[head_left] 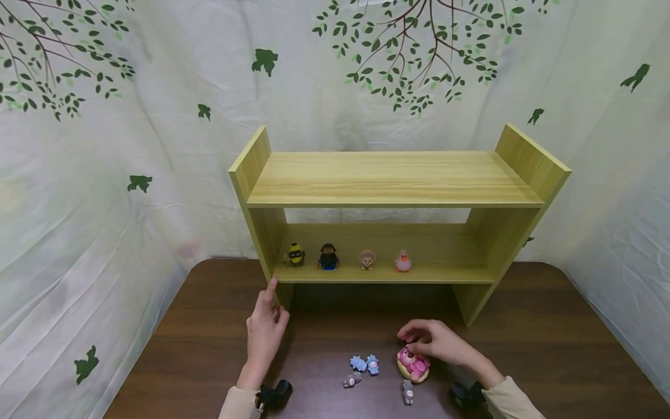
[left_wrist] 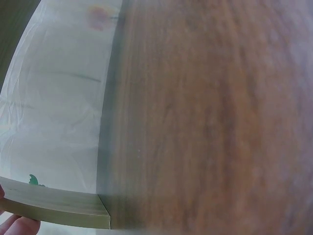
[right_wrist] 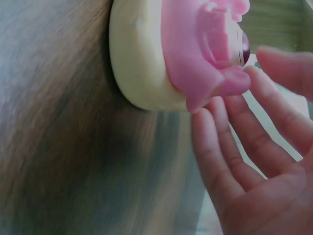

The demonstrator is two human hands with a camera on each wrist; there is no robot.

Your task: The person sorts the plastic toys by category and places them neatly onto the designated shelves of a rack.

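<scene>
My left hand (head_left: 266, 331) is at the front edge of the shelf's left side panel (left_wrist: 58, 205); in the left wrist view its fingertips (left_wrist: 24, 226) show on both sides of that board, pinching it. On the table, a pink bear figure (head_left: 413, 365) with a pale yellow base (right_wrist: 134, 54) stands near the front. My right hand (head_left: 437, 342) reaches over it from the right. In the right wrist view its fingers are fairly straight, with fingertips (right_wrist: 203, 122) right at the bear's pink body and the thumb apart from it.
Two small blue figures (head_left: 365, 364) and a grey one (head_left: 352, 380) lie left of the bear; another grey figure (head_left: 407, 392) lies just in front. The wooden shelf (head_left: 392, 180) carries a yellow figure (head_left: 296, 255), a dark-clothed one (head_left: 328, 256) and two pinkish ones (head_left: 403, 262) on its lower board.
</scene>
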